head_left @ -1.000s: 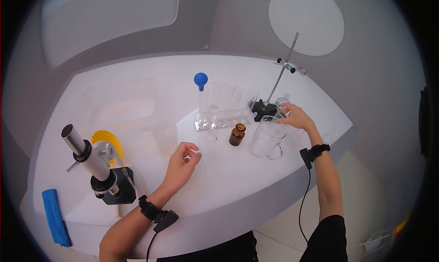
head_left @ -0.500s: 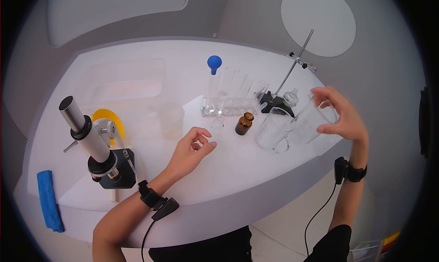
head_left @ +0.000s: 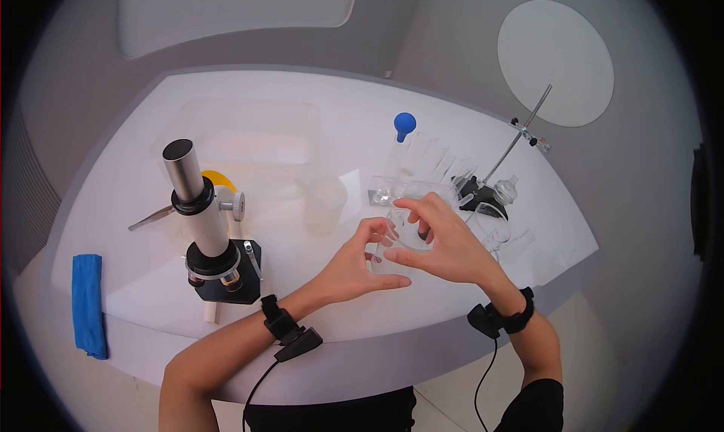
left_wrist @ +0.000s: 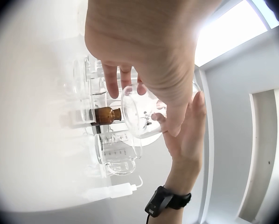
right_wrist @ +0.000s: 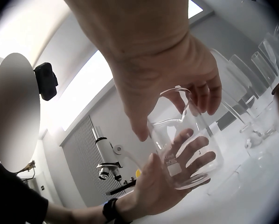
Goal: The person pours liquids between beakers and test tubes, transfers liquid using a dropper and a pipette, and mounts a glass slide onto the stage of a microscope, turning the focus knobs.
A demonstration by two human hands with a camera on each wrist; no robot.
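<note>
Both hands meet around one clear glass beaker (right_wrist: 184, 144), raised off the desk (head_left: 143, 289) near its front middle. Right hand (head_left: 449, 247) comes down from above, thumb on one side of the rim and fingers on the other, pinching the glass at its open end. Left hand (head_left: 351, 266) is curved round the lower part, thumb apart from the fingers, fingertips seen through the wall in the right wrist view. Beaker tilted; small white patch printed low on its side. Beyond the hands, a clear rack (head_left: 422, 191) with test tubes (head_left: 437, 160) leaning in it; a blue rubber bulb (head_left: 405, 123) stands up at the rack's left end. Brown bottle (left_wrist: 104, 115) just behind the held glass, mostly covered by the right hand in the head view. Next to it, a handled glass jug (left_wrist: 118, 156) with printed marks, and a white squeeze bottle (left_wrist: 122, 190) farther along. Black-based metal stand (head_left: 520, 134) with a clamp to the right, a small glass vessel (head_left: 507, 189) by its base. Over to the left: microscope (head_left: 207, 228), something yellow (head_left: 219, 179) partly behind it, folded blue cloth (head_left: 89, 304) at the desk's edge. Farther back, a shallow clear tray (head_left: 249, 127) and a cloudy container (head_left: 326, 206).
</note>
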